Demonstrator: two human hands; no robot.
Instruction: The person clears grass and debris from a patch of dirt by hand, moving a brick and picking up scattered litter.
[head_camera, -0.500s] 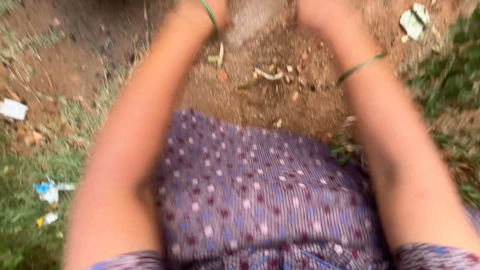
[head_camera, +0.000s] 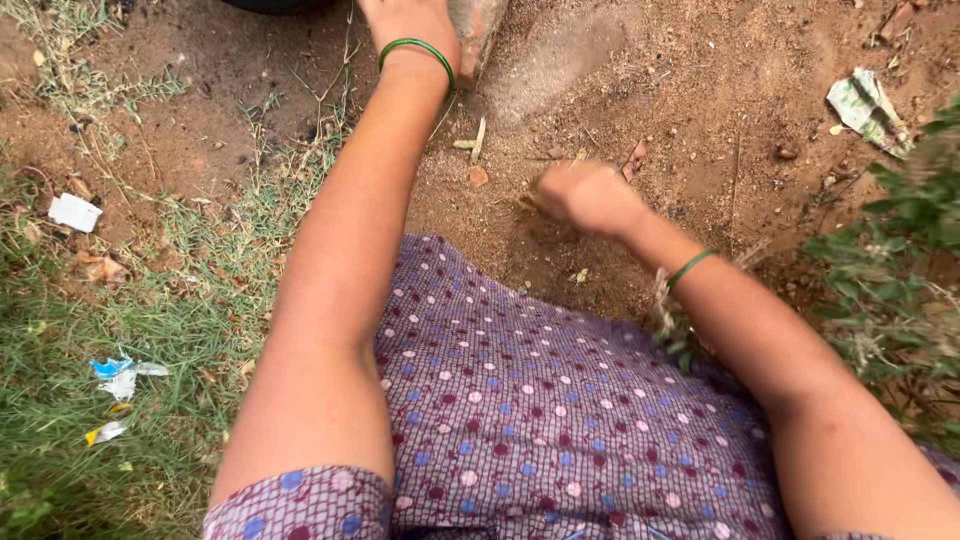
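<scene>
At the top centre of the frame, the left hand (head_camera: 405, 22) was stretched forward and rested against a reddish-grey stone (head_camera: 478, 30); its fingers ran past the upper edge, so how far it was open could not be told. A green bangle (head_camera: 420, 50) circled that wrist. The right hand (head_camera: 585, 195), in the middle of the frame, was curled almost closed, knuckles up, low over the bare brown soil (head_camera: 600, 90); it was blurred, and whether it gripped anything could not be made out. A second green bangle (head_camera: 690, 267) sat on the right wrist.

A few pale dry scraps (head_camera: 472, 140) lay on the soil just between the two hands, near the stone. Below them, filling the lower centre, spread the person's purple dotted garment (head_camera: 530, 400). Thin grass (head_camera: 120, 320) covered the left side, with a white scrap of litter (head_camera: 75, 212) at the left edge and blue and yellow bits of wrapper (head_camera: 118, 378) lower down. A crumpled piece of paper (head_camera: 865, 108) lay at the upper right, beside a green leafy plant (head_camera: 900, 260).
</scene>
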